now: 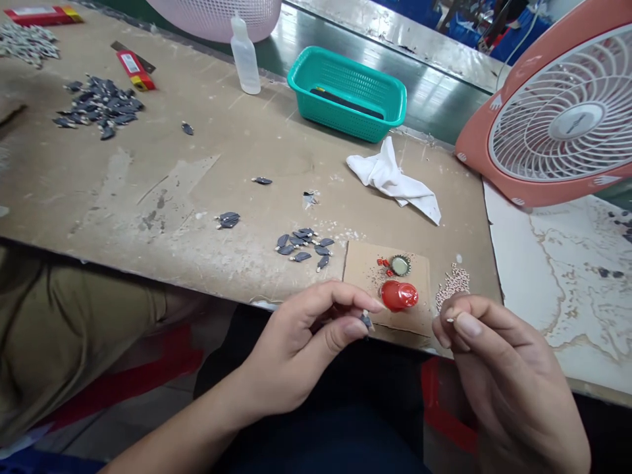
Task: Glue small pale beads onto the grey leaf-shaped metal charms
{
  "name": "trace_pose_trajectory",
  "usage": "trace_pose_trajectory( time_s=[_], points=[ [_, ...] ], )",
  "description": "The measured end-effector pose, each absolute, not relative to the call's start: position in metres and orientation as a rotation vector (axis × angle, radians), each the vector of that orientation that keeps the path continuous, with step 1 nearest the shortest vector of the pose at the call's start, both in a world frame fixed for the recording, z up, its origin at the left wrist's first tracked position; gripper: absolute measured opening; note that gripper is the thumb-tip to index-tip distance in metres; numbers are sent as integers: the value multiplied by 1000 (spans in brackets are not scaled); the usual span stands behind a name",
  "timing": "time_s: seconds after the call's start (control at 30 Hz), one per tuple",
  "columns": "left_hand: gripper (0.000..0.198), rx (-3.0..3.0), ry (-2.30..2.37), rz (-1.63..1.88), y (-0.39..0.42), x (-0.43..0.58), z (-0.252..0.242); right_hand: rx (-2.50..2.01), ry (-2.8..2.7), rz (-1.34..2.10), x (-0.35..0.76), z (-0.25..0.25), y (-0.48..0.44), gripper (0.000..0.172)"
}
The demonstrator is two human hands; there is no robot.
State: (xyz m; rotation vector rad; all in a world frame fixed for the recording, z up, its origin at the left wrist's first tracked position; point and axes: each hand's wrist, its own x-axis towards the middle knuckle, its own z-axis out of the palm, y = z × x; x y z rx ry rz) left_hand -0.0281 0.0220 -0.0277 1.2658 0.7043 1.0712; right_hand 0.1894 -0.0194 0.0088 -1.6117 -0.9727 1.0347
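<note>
My left hand (301,345) pinches a small dark clip-like part (366,320) between thumb and forefinger, just in front of the table edge. My right hand (498,375) is closed in a pinch on a tiny pale bead (449,320), a hand's width right of the part. Between and just beyond the hands lies a cardboard square (365,270) carrying a red blob (399,295) and a bottle cap (400,265). A small heap of pale beads (454,284) sits to the card's right, and several dark parts (305,245) lie to its left.
A white cloth (392,179) and a teal basket (348,92) lie further back, with a squeeze bottle (245,56) beside them. An orange fan (557,112) stands at the right. A larger heap of dark parts (99,105) and a red cutter (134,69) are far left. Another person's trouser leg (74,322) is at left.
</note>
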Motion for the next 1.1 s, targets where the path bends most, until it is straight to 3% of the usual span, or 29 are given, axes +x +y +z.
trace_pose_trajectory(
  time_s=[0.1,0.2,0.37,0.6,0.93,1.1],
  points=[
    [1,945,675,966,15,-16,-25,-1518,-941,1084,188,6,-22,24],
    [6,869,696,941,13,-10,-23,-1526,-1010,1034,190,3,-27,22],
    [7,889,744,967,12,-9,-25,-1688,-1447,549,194,1,-25,8],
    [6,899,800,960,11,-10,-28,-1598,-2003,78,197,2,-7,6],
    [7,844,769,965,12,-13,-27,-1647,-2174,-60,195,4,-1,13],
    [11,823,752,1000,12,-13,-28,-1687,-2034,179,195,9,-2,11]
  ],
)
